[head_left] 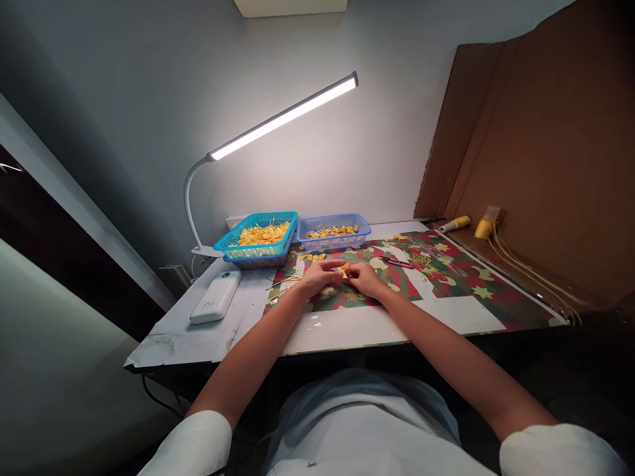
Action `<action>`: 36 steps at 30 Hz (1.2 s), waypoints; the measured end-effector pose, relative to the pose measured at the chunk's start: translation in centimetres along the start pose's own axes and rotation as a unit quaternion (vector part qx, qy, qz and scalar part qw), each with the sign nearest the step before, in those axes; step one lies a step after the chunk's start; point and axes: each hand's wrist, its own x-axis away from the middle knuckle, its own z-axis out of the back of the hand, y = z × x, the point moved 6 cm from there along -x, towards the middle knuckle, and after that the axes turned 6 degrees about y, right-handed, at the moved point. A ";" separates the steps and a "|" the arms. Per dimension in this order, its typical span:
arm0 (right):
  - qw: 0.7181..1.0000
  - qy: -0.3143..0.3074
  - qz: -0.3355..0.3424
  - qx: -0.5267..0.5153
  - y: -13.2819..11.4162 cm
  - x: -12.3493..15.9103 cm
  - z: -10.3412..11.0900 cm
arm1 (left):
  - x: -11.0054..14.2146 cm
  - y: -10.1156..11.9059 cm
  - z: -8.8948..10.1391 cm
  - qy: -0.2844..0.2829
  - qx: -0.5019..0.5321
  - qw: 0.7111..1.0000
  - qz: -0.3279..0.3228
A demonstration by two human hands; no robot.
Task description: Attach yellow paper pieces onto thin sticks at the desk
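Left hand (pixel 317 277) and right hand (pixel 366 280) pinch a small yellow piece (pixel 344 270), probably shaping it, though it's half hidden; the next move seems to want steady pressure.

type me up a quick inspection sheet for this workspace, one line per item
surface: white-topped table, partly covered by a patterned sheet; creased near the left front corner
job's things: small yellow piece at the hands; yellow pieces in the teal basket, more in the purple basket
clutter: white device, pink-handled tool
hands: left hand holds the small piece; right hand meets it, exact grip too small to tell
cables: black cable hanging below the table's left side
surroundings: lit lamp, wall, brown cardboard at right
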 end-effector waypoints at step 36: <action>0.999 -0.008 -0.008 -0.042 0.4 0.0 -0.1 | -0.6 -0.9 0.3 -0.038 0.059 0.997 0.025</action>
